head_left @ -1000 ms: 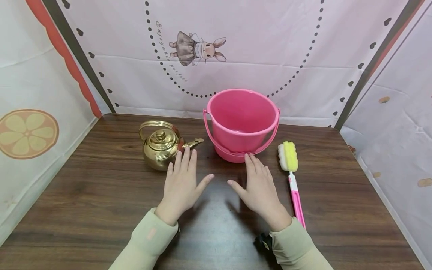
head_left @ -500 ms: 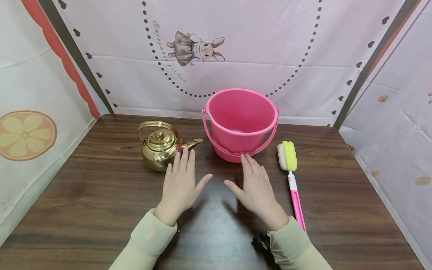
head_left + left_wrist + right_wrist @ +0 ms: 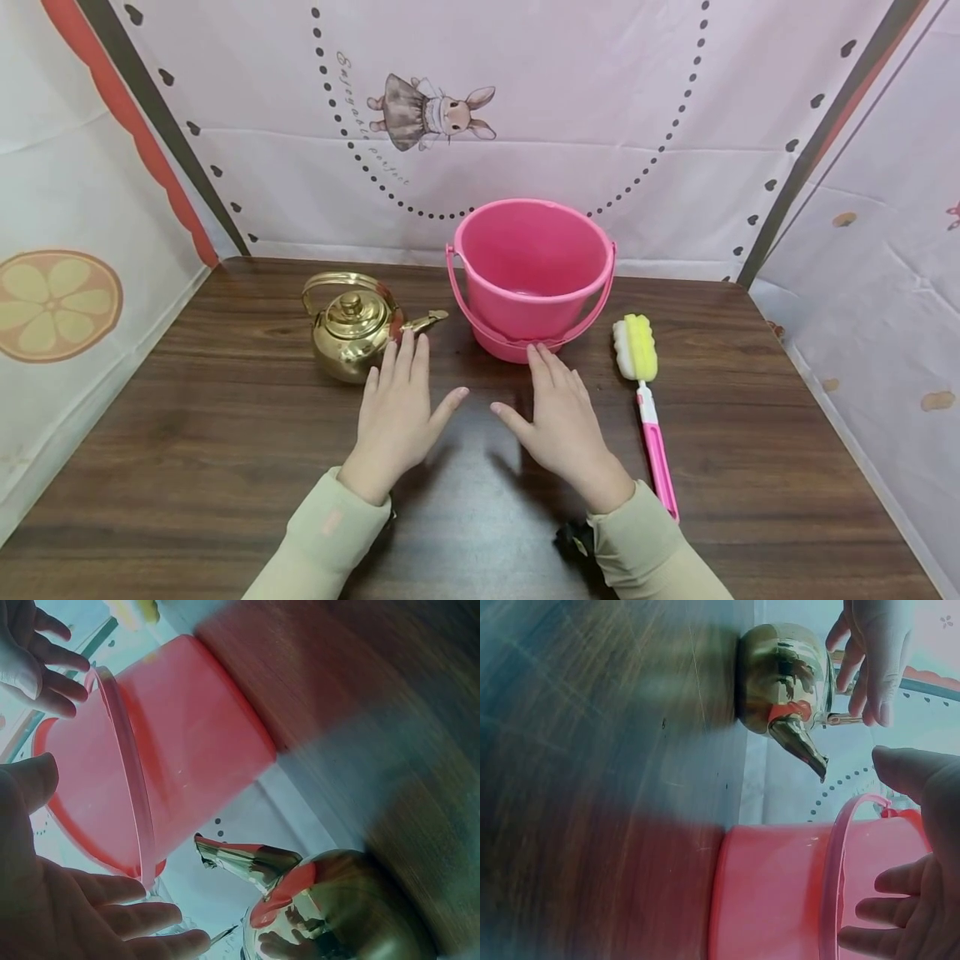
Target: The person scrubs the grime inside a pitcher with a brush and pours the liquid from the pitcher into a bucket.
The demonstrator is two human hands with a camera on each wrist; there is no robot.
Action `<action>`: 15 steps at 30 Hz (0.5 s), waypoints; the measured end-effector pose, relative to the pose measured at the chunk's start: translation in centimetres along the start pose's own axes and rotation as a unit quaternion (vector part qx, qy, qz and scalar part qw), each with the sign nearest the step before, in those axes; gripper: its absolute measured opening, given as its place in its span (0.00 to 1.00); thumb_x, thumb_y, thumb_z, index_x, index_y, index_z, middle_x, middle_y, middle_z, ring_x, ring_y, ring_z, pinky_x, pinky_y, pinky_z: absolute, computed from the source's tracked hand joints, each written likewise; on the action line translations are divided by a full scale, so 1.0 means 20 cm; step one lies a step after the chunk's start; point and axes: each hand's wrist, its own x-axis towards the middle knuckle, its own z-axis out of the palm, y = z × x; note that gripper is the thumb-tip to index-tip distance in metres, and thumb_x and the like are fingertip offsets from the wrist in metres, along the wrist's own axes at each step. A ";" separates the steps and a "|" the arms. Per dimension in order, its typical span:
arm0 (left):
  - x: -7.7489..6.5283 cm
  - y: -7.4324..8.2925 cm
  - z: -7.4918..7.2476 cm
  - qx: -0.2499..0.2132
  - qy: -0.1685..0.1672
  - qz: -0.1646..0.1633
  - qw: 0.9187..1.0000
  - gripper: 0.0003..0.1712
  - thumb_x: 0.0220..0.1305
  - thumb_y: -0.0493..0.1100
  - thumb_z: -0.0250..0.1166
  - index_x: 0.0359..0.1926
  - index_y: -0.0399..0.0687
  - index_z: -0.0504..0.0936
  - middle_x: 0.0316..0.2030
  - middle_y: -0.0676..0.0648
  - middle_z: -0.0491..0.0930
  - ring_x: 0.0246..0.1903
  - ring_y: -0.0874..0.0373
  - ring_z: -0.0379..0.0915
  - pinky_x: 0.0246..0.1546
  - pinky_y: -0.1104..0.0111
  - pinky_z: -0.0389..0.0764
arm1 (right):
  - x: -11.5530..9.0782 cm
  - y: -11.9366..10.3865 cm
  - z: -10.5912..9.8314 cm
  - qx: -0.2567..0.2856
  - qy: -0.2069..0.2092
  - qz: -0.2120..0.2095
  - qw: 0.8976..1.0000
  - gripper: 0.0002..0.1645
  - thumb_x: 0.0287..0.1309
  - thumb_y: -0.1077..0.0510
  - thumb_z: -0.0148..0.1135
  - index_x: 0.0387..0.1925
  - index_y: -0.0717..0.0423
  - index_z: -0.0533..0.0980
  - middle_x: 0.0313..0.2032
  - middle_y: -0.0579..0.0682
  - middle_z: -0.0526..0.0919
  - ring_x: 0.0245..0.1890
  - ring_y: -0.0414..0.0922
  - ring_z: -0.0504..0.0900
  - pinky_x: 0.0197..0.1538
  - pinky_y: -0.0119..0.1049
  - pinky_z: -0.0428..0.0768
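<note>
My left hand (image 3: 396, 417) hovers over the table, fingers straight and thumb spread, holding nothing. Just beyond its fingertips stands a shiny brass teapot (image 3: 351, 333), its spout pointing right and its arched handle upright. My right hand (image 3: 566, 421) is likewise flat with the thumb out, in front of a pink bucket (image 3: 534, 275). The bucket stands upright, its handle (image 3: 480, 325) hanging down at the front. In the wrist views a gap shows between the hands and both the teapot (image 3: 784, 682) and the bucket (image 3: 195, 727).
To the right of the bucket lies a sponge brush (image 3: 636, 350) with a yellow and white head and a pink handle. A dark small object (image 3: 573, 540) shows by the right cuff. Printed cloth (image 3: 540, 100) hangs behind the wooden table (image 3: 225, 467) and at both sides.
The head view has shifted slightly, so the whole scene sits a little further left. My right hand has drifted slightly left toward the left hand; the teapot, bucket and brush stay put.
</note>
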 end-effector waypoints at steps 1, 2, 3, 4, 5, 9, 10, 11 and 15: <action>0.00 0.00 0.00 0.000 0.000 -0.001 1.000 0.50 0.63 0.69 0.50 0.72 0.38 0.50 0.73 0.38 0.47 0.72 0.39 0.42 0.66 0.41 0.54 | 0.00 0.00 0.00 0.001 -0.001 -0.001 1.000 0.52 0.55 0.33 0.59 0.70 0.58 0.55 0.70 0.56 0.60 0.70 0.53 0.59 0.70 0.57 0.56; 0.00 0.00 0.00 -0.001 0.000 -0.002 1.000 0.50 0.63 0.69 0.50 0.72 0.38 0.50 0.73 0.38 0.47 0.72 0.39 0.42 0.66 0.41 0.54 | 0.00 0.00 0.00 0.001 -0.001 -0.001 1.000 0.52 0.55 0.33 0.59 0.70 0.58 0.55 0.70 0.56 0.60 0.70 0.53 0.59 0.70 0.57 0.56; 0.00 0.00 0.00 -0.001 0.000 -0.003 1.000 0.50 0.63 0.69 0.50 0.72 0.38 0.50 0.73 0.38 0.47 0.72 0.39 0.42 0.66 0.41 0.54 | 0.00 -0.01 0.00 0.002 -0.002 -0.001 1.000 0.52 0.55 0.33 0.59 0.70 0.58 0.55 0.70 0.56 0.60 0.70 0.53 0.59 0.70 0.57 0.56; 0.00 0.00 0.00 -0.001 -0.001 -0.004 1.000 0.51 0.63 0.69 0.50 0.72 0.38 0.50 0.73 0.38 0.47 0.72 0.39 0.41 0.66 0.41 0.54 | 0.00 -0.01 0.00 0.003 -0.003 -0.001 1.000 0.52 0.55 0.33 0.59 0.71 0.58 0.55 0.70 0.56 0.60 0.70 0.53 0.59 0.70 0.57 0.56; 0.00 -0.01 0.00 -0.002 -0.002 -0.006 1.000 0.51 0.63 0.69 0.50 0.72 0.38 0.50 0.73 0.38 0.47 0.72 0.40 0.41 0.66 0.41 0.54 | 0.00 -0.01 0.00 0.005 -0.005 0.000 1.000 0.52 0.55 0.33 0.59 0.71 0.58 0.55 0.70 0.56 0.60 0.70 0.52 0.58 0.70 0.57 0.56; -0.01 -0.01 0.00 0.000 -0.003 -0.009 1.000 0.51 0.63 0.69 0.50 0.72 0.38 0.49 0.73 0.38 0.47 0.72 0.40 0.41 0.66 0.40 0.54 | 0.00 -0.02 0.01 0.008 -0.011 -0.001 1.000 0.52 0.55 0.32 0.58 0.71 0.58 0.54 0.70 0.55 0.59 0.71 0.52 0.58 0.70 0.56 0.56; -0.01 -0.01 0.00 -0.001 -0.004 -0.010 1.000 0.51 0.64 0.69 0.49 0.72 0.38 0.49 0.73 0.38 0.47 0.72 0.40 0.41 0.66 0.40 0.54 | 0.00 -0.02 0.01 0.008 -0.010 -0.002 1.000 0.52 0.56 0.32 0.58 0.71 0.58 0.54 0.70 0.55 0.59 0.71 0.52 0.58 0.70 0.56 0.56; -0.01 -0.01 0.00 -0.001 -0.004 -0.011 1.000 0.51 0.64 0.69 0.49 0.73 0.38 0.49 0.73 0.38 0.47 0.72 0.40 0.41 0.66 0.40 0.54 | 0.00 -0.02 0.01 0.007 -0.009 -0.003 1.000 0.52 0.56 0.32 0.58 0.71 0.58 0.54 0.70 0.55 0.59 0.71 0.52 0.58 0.70 0.56 0.56; -0.01 -0.01 0.00 -0.002 -0.005 -0.013 1.000 0.51 0.64 0.70 0.48 0.73 0.39 0.48 0.73 0.39 0.46 0.72 0.39 0.41 0.66 0.40 0.54 | 0.01 -0.03 0.01 0.007 -0.004 -0.008 1.000 0.52 0.56 0.32 0.58 0.71 0.58 0.54 0.70 0.56 0.60 0.71 0.51 0.58 0.70 0.56 0.56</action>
